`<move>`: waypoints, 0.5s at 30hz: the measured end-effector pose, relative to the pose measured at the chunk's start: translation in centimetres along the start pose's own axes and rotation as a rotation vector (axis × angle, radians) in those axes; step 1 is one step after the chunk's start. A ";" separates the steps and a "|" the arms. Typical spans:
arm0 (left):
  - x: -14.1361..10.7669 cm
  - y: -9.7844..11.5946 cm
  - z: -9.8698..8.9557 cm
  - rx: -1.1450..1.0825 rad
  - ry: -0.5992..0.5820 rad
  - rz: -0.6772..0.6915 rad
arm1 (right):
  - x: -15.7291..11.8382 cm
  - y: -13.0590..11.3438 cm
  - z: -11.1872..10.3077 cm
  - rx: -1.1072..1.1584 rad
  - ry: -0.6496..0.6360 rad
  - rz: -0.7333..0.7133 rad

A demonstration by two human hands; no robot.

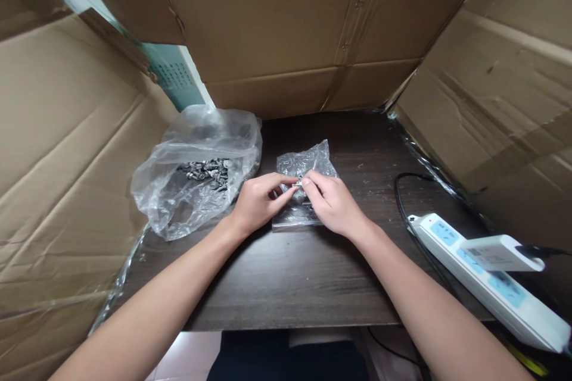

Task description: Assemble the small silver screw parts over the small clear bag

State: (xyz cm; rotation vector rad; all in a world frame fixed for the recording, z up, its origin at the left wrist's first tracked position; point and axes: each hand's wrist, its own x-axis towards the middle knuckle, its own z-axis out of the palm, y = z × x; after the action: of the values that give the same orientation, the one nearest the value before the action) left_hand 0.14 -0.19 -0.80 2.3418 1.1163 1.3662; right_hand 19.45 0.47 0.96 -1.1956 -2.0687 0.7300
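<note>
My left hand [260, 199] and my right hand [331, 197] meet over a small clear plastic bag [308, 159] on the dark table. Between their fingertips is a small silvery metal piece [299, 183], too small to name exactly. Thumb and forefinger of the left hand pinch it from one side; the right hand's thumb and curled fingers grip it from the other. A few dark, thin metal bits show in the small bag, partly hidden by the hands. Left of them a large clear plastic bag [196, 152] lies open, with many grey metal screws [214, 172] inside.
Cardboard walls [286, 24] enclose the dark wooden table [286, 286] at the back and both sides. On the right lies a white power strip [487, 286] with a white adapter [503, 253] plugged in. A black cable [397, 190] curves beside it.
</note>
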 end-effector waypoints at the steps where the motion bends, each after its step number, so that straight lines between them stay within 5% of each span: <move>1: 0.0 0.0 0.0 0.001 -0.002 -0.003 | 0.0 0.0 0.0 -0.004 0.005 0.011; 15: 0.0 0.1 0.0 -0.019 -0.009 0.002 | -0.1 -0.1 0.0 -0.008 0.043 -0.008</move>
State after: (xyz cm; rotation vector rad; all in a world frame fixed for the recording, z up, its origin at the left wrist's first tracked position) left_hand 0.21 -0.24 -0.70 2.3344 1.0936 1.3600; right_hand 19.42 0.38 1.04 -1.1959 -2.0420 0.6873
